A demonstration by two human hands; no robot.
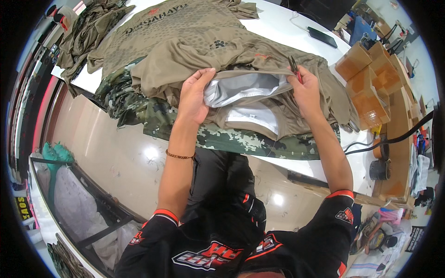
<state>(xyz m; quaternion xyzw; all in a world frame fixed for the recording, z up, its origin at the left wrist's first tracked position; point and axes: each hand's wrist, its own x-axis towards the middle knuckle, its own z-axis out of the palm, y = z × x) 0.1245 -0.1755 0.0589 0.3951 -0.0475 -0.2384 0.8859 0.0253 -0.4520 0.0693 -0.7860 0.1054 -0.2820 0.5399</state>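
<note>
My left hand [194,97] pinches the left end of an opened edge on an olive-brown garment [162,69], with its white-grey lining [241,88] showing. My right hand [303,90] grips the right end of that edge, also holding small snips [293,65] with red handles, dark blades pointing up. Below the held edge is a second opening with a white strip [250,118] inside. Green camouflage fabric [232,141] lies underneath, and another printed olive garment [153,28] is spread behind.
The white worktable [273,18] holds piled garments [88,32] at far left and a black phone [322,37]. Cardboard boxes [361,92] stand at right, crossed by a black cable [408,132]. A framed rack with wrapped material [69,194] is at lower left.
</note>
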